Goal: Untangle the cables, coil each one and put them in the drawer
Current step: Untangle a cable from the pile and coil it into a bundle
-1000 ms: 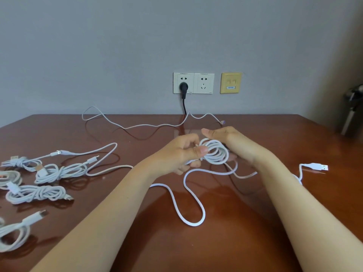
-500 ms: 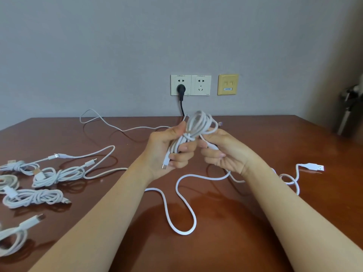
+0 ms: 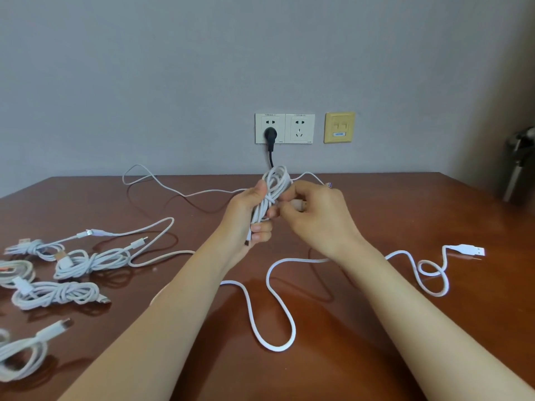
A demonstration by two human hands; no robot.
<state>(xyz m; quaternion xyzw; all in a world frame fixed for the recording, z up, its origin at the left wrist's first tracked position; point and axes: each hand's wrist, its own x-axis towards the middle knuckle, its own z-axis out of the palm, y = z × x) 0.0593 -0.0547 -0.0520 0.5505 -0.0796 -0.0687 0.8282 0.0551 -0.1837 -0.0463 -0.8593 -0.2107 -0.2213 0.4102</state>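
A white cable coil (image 3: 275, 185) is held upright above the middle of the wooden table (image 3: 347, 357), just in front of the wall. It is gripped by the left hand (image 3: 247, 217), whose fingers and thumb are curled round its lower half, so that the loops stand out above the fist and a short end hangs below it. The right hand (image 3: 315, 219) is brought up against the coil from the side, its fingers bent and closed in a pinch on a pale cable end (image 3: 298, 204) beside the loops. Beneath both forearms a thicker white cable (image 3: 279, 347) is laid loose on the table in wide bends, and it is ended well to the right by a USB plug (image 3: 470, 250); whether it is joined to the coil cannot be told. To the left, several coiled bundles (image 3: 55, 295) are set near one another by the table's edge. A thin white cable (image 3: 173, 192) is trailed along the far side of the table. On the wall behind, a black plug (image 3: 270, 134) is seated in a double socket (image 3: 299, 128), and a yellow plate (image 3: 339, 127) is fixed just beside it.
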